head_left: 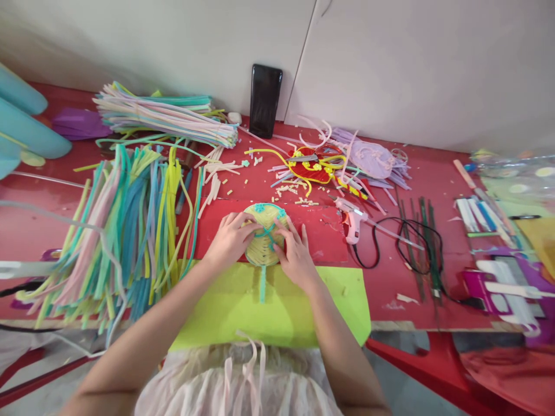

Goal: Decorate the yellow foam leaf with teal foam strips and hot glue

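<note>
A small round hand fan point(260, 254) made of pale yellow pipe cleaners, with a teal rim and a teal handle point(262, 286), lies flat in front of me. Teal flowers point(260, 208) sit near its top edge. Across its middle runs a curled teal pipe cleaner point(265, 232). My left hand point(234, 234) pinches that teal piece from the left, thumb and forefinger together. On the right edge, my right hand point(296, 254) holds the fan with thumb and forefinger, its other fingers spread. My fingertips hide parts of the fan.
Bundles of pastel pipe cleaners point(130, 225) fill the left. A phone point(264, 101) leans on the wall. A pink glue gun point(353, 222) with a black cord lies right, below red and yellow pieces point(314, 169). A lime-green sheet point(303, 306) covers the table's front edge.
</note>
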Demonstrator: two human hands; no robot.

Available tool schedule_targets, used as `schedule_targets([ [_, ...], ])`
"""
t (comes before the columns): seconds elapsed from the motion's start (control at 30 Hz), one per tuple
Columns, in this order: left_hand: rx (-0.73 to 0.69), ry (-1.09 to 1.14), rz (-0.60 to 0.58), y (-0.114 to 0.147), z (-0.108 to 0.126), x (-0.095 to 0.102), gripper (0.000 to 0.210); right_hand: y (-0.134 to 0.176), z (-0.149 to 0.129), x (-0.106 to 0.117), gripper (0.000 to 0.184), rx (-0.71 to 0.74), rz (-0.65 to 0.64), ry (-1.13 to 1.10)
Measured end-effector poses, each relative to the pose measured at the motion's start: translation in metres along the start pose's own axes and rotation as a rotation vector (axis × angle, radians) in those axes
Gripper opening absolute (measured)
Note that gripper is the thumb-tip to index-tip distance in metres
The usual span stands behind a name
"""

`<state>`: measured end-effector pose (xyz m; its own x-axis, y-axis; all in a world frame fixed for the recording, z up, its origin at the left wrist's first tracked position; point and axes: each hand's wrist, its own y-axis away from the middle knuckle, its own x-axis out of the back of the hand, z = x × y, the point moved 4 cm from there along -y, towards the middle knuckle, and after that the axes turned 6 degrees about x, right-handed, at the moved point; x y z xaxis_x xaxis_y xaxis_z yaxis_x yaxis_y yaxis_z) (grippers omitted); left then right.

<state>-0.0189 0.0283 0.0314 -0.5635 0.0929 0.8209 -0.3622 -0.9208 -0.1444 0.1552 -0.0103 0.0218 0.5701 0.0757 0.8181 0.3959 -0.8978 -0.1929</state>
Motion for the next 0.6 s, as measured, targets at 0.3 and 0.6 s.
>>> schedule_targets([
  [0.3,-0.044,0.275,-0.058,-0.014,0.0,-0.024,0.018,0.001,-0.001,0.0,0.024,0.005,0.016,0.012],
  [0.6,-0.029,0.281,-0.039,-0.014,-0.001,-0.022,0.01,0.004,0.005,0.004,0.016,-0.062,0.149,-0.055],
])
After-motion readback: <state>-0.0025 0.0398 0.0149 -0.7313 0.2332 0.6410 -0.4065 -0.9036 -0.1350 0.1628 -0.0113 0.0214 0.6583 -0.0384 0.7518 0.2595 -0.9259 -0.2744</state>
